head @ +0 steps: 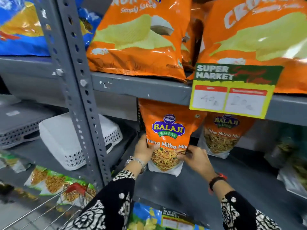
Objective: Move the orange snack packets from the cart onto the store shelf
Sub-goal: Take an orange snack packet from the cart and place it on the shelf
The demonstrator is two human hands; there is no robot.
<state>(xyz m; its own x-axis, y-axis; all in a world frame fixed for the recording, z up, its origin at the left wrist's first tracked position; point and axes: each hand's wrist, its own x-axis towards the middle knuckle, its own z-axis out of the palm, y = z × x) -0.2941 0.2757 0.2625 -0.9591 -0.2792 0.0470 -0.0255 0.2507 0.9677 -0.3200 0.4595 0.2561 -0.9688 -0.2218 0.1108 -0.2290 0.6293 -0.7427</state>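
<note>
An orange Balaji Tikha Mitha Mix packet (167,128) stands upright on the grey middle shelf (182,188), its top just under the shelf above. My left hand (142,151) grips its left edge and my right hand (196,157) grips its right lower edge. A second identical orange packet (222,135) stands to its right on the same shelf, partly behind a price tag. The wire cart (46,211) shows at the bottom left with a red handle part.
A grey perforated upright post (83,97) stands left of the packet. Large orange chip bags (139,37) fill the shelf above; a yellow price tag (232,95) hangs from its edge. White baskets (73,140) lie on the left shelf. Green packets (54,181) sit lower left.
</note>
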